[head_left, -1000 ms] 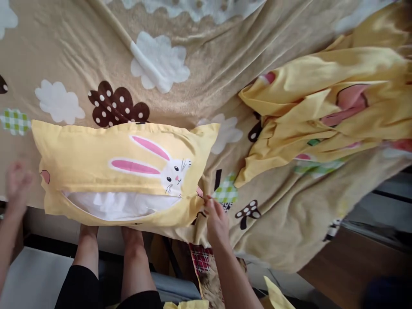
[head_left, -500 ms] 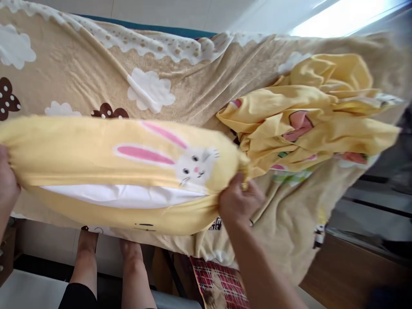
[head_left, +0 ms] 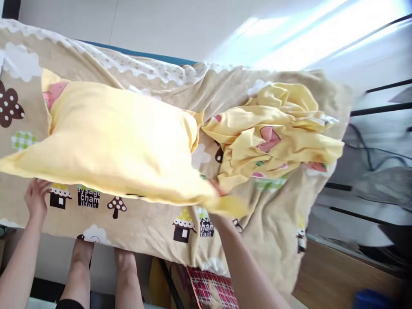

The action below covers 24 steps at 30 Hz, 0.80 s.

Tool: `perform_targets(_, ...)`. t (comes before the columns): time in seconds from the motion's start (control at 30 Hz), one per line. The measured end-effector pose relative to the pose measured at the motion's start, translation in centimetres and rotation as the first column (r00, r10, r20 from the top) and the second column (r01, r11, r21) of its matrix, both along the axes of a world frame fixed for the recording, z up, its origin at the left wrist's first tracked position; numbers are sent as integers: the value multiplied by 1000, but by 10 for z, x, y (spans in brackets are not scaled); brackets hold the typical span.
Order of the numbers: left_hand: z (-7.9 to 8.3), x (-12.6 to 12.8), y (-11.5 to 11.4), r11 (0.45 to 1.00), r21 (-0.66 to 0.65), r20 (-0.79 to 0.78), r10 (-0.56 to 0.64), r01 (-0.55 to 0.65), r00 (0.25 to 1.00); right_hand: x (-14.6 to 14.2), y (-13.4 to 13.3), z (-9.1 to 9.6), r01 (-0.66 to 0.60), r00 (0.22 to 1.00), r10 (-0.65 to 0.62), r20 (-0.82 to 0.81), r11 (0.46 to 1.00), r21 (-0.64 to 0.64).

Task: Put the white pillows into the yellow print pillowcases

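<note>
A plump yellow pillow (head_left: 122,137) lies plain side up over the bed, its corners sticking out and a pink patch showing at the far left one. My left hand (head_left: 37,197) is at the pillow's near edge on the left, fingers curled and their tips partly hidden beneath it. On the right, my right hand reaches under the near right corner, which is blurred by motion. Only the wrist and forearm show there; the fingers are hidden. Beyond that corner rests a crumpled yellow cloth (head_left: 273,133) with pink prints.
A beige blanket (head_left: 144,227) with clouds, mushrooms and houses covers the bed. A pale wall stands behind it. Black rails (head_left: 380,109) and a cable are at the right. Below the near edge are my legs and a red plaid cloth (head_left: 212,287).
The pillow has turned over: the rabbit print and the opening with white inside are out of sight, and a plain side faces up. My left hand has moved right, into fuller view.
</note>
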<state>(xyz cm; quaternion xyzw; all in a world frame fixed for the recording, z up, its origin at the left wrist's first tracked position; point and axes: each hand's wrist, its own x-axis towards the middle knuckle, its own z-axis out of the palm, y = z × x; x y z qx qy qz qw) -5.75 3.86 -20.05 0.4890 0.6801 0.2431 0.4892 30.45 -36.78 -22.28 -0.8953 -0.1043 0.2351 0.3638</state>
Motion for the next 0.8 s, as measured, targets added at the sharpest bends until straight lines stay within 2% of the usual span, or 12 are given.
perform_targets(0.07,0,-33,-6,962,-264,122,108,-72,987,-37,-24,-17,158,958,-132,-256,984,83)
perform_targets(0.13,2,-63,-8,876,-460,192,259,-146,947,-66,-53,-34,418,770,-301,-562,904,88)
perform_targets(0.2,3,-78,-4,863,-468,209,319,-192,924,-86,-76,-48,569,581,-394,-713,822,10)
perform_targets(0.23,2,-78,1,878,-444,217,301,-181,929,-92,-80,-55,572,569,-415,-710,820,-21)
perform_targets(0.3,-6,-59,11,906,-409,220,217,-112,951,-97,-71,-67,521,638,-431,-639,852,-54)
perform_targets(0.4,-22,5,27,913,-404,218,160,-60,963,-90,-20,-76,445,750,-398,-528,894,-41)
perform_targets(0.5,-26,75,33,931,-339,225,219,-135,949,-74,37,-71,403,790,-344,-507,915,8)
perform_targets(0.57,-16,99,28,946,-213,210,288,-243,935,-61,54,-63,424,803,-374,-464,905,5)
perform_targets(0.6,-8,100,22,953,-135,209,296,-272,932,-54,53,-59,454,815,-412,-408,891,5)
perform_targets(0.67,8,82,5,974,-11,201,225,-227,953,-44,35,-51,505,835,-485,-259,863,12)
perform_targets(0.73,20,43,-15,993,-3,125,115,-116,985,-37,4,-46,490,859,-490,-149,871,-40)
perform_targets(0.8,25,0,-32,991,-73,-46,107,-110,993,-36,-27,-42,375,901,-407,-150,904,-203)
